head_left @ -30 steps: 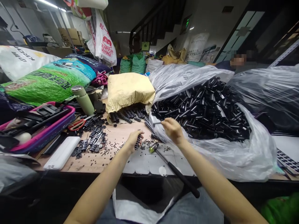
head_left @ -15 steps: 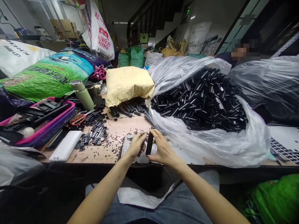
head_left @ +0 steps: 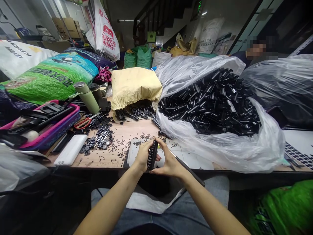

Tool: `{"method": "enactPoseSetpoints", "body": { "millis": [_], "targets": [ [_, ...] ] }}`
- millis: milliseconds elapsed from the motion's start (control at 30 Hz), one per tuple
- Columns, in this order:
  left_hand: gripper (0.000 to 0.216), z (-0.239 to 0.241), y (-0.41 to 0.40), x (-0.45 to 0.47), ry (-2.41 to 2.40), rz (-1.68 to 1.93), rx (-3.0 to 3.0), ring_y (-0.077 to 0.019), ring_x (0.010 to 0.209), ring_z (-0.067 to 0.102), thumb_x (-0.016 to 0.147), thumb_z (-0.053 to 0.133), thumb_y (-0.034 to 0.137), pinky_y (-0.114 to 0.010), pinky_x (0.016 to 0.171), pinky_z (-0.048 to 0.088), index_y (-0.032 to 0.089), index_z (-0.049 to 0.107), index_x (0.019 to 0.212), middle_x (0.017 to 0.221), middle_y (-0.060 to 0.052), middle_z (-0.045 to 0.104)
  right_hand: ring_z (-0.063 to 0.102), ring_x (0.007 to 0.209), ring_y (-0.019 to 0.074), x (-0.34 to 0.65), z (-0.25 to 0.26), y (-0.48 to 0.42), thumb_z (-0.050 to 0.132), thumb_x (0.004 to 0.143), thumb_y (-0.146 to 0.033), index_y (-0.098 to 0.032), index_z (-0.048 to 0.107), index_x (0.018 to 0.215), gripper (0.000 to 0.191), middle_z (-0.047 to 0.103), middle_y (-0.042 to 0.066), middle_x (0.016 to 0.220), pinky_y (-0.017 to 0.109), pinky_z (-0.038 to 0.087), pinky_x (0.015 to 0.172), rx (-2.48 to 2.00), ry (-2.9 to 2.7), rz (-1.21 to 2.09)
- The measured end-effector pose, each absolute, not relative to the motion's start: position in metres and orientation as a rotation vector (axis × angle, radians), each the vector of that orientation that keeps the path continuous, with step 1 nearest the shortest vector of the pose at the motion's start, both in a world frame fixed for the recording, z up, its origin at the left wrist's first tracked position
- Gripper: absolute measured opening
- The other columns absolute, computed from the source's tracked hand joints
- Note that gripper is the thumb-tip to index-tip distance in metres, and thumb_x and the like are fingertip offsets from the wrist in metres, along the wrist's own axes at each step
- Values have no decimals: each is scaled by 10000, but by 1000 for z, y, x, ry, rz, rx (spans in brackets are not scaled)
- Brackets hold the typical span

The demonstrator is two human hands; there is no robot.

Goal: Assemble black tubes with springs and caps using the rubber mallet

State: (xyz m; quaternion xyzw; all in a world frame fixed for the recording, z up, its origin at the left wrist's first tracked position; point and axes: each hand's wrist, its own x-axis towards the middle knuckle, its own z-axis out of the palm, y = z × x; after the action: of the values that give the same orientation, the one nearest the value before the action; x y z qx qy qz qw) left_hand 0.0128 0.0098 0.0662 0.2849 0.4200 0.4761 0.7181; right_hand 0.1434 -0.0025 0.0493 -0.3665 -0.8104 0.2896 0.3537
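Note:
Between both hands, above the table's front edge, is a black bar with rows of small white marks (head_left: 152,155), held upright. My left hand (head_left: 141,156) grips it from the left, fingers at its upper end. My right hand (head_left: 168,161) closes on its right side, thumb near the lower end and fingertips at the top. A slim dark tool with a long handle (head_left: 192,172) slants out from behind the right hand; how it is held is hidden. Under the hands lies a pale grey board (head_left: 133,150) with small black beads scattered around it.
An open clear plastic bag (head_left: 220,153) full of black plastic pieces (head_left: 205,104) fills the right. A yellow sack (head_left: 137,85) covers striped strips (head_left: 132,115). Leftward are red-handled scissors (head_left: 83,124), a white box (head_left: 70,150), a pink-rimmed basket (head_left: 49,130) and a green flask (head_left: 86,98).
The plain black piece in my right hand and the ribbed strip in my left have come together into one bar. The dark tool now shows beyond my right hand.

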Motion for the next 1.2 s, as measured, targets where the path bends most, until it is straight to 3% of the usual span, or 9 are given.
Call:
{"method": "enactPoseSetpoints", "body": {
  "millis": [233,400,500,567,667,767,867,1000,1200],
  "targets": [
    [350,62,13,12,1051,936,736,-112,414,526,760,484,416,-227,415,435,133,561,952,548,18,490,367,1184,240,135,41,-6,681,474,-197,-162,210,1282,936,367,120,1267,381,323,1005,-1164,-2025,622],
    [387,27,7,10,1286,1066,1549,-183,850,539,783,496,307,-346,766,456,169,516,1144,934,-87,531,381,1165,244,123,20,-6,623,549,-203,-126,226,1277,833,393,149,1249,397,335,983,-1306,-2013,403],
    [409,4,2,6,1403,951,2162,-209,944,484,808,430,149,-380,816,420,139,445,1217,988,-123,518,386,1161,252,133,7,-8,592,627,-233,-121,252,1275,740,409,158,1250,409,350,953,-1446,-2083,227],
    [398,-4,2,2,1365,766,2455,-203,908,496,826,355,83,-355,760,430,122,439,1213,969,-129,538,421,1115,281,152,5,-11,582,683,-311,-128,368,1200,589,456,166,1200,429,379,888,-1659,-2092,53],
    [370,-2,4,-5,1294,559,2753,-197,868,511,847,333,93,-347,727,403,131,444,1198,949,-117,562,533,906,273,186,15,-19,454,805,-378,-156,533,879,247,586,135,923,387,415,725,-2003,-2078,-138],
    [347,7,5,-9,1310,478,2867,-194,879,511,862,321,120,-375,760,366,149,454,1182,962,-106,574,565,626,201,204,34,-33,291,878,-400,-191,495,764,313,582,46,638,283,383,545,-2103,-2066,72],
    [359,11,5,-10,1349,453,2871,-194,912,508,852,326,100,-393,801,345,163,451,1182,997,-99,578,553,526,165,200,45,-48,186,903,-401,-207,470,810,357,572,10,588,242,341,489,-2016,-1916,259],
    [378,5,1,-5,1384,431,2857,-204,1004,491,851,327,104,-411,867,323,167,433,1207,1095,-107,559,507,427,154,188,47,-58,218,897,-404,-211,440,712,347,518,-12,492,227,272,439,-2083,-2011,334],
    [596,-1,-11,16,1416,449,2801,-267,1267,228,858,292,460,-455,1031,125,48,319,1288,1340,-182,337,476,433,122,163,87,-60,214,899,-395,-216,417,720,325,480,-32,503,214,320,449,-1774,-1859,405]
  ]
}}
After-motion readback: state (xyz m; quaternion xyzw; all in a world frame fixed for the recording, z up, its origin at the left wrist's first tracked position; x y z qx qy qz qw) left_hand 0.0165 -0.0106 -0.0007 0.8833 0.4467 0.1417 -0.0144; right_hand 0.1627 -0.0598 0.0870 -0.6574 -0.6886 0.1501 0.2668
